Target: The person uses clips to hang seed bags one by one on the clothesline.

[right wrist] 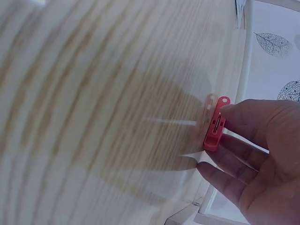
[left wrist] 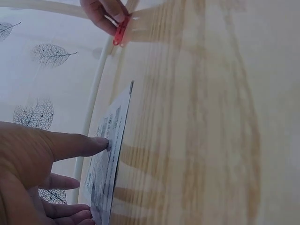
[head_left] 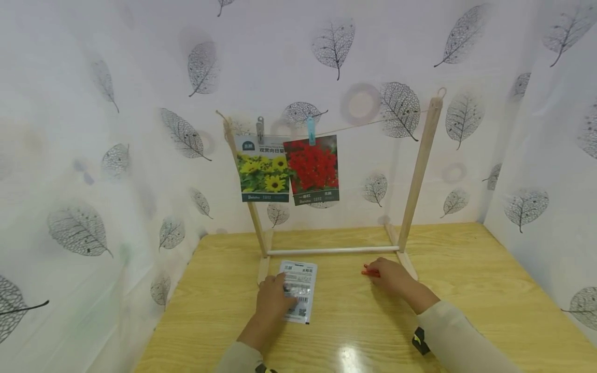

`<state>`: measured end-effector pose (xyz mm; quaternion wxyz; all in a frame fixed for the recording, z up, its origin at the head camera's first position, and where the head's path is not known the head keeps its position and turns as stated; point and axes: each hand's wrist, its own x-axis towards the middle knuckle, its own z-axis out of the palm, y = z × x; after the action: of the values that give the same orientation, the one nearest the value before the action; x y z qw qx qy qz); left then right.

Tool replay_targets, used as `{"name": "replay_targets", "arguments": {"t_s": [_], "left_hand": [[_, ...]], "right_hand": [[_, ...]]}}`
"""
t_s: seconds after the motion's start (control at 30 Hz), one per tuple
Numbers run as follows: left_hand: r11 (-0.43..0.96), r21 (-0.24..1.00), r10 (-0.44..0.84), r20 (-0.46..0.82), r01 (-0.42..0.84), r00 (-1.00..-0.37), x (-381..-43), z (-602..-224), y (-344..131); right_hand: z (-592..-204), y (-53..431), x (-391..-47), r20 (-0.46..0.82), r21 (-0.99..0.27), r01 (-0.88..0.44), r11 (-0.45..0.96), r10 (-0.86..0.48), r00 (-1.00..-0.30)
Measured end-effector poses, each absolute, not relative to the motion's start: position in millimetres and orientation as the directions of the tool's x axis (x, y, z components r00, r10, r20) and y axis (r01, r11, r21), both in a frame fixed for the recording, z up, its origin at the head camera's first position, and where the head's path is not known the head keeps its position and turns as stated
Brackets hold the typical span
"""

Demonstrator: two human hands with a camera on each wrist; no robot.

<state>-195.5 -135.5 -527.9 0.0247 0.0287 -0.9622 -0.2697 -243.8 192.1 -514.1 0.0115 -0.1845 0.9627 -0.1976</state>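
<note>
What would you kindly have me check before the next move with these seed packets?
1. Red clothespin held: ok, pinched by the right grip.
2. Left grip at the loose seed packet: ok, touching it.
3. Left grip firm: cannot tell.
4. Barcode side turned away: not ok, it faces up.
5. Sunflower packet and scarlet sage packet clipped to the string: ok, by the gray clothespin and blue clothespin respectively.

Reads 观赏向日葵 near the top of the yellow-flower packet (head_left: 264,173), 一串红 low on the red-flower packet (head_left: 316,168), and 太阳花 on the white packet (head_left: 298,284), above a barcode (head_left: 303,299) and QR code (head_left: 302,312); shows further print too small to read.
</note>
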Motion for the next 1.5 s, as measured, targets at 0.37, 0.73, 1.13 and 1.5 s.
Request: {"name": "replay_targets", "arguments": {"t_s": [0.37, 0.73, 1.13, 1.5], "left_hand": [[0.838, 0.536, -0.105, -0.019, -0.099, -0.994, -201, -526, -135], [0.857, 0.505, -0.130, 0.023, -0.101, -0.991, -201, -525, -133], [0.868, 0.479, -0.145, -0.005, -0.130, -0.989, -203, -522, -132], [0.853, 0.496, -0.157, -0.053, -0.162, -0.986, -209, -520, -131]], "right_hand": [[-513, 192, -241, 0.068, -0.349, -0.374, 0.859, -0.375, -0.924], [-513, 190, -241, 0.087, -0.313, -0.383, 0.869, -0.375, -0.923], [-512, 189, -242, 0.077, -0.345, -0.372, 0.862, -0.368, -0.926], [-517, 189, -245, 0.078, -0.339, -0.353, 0.872, -0.348, -0.934]]}}
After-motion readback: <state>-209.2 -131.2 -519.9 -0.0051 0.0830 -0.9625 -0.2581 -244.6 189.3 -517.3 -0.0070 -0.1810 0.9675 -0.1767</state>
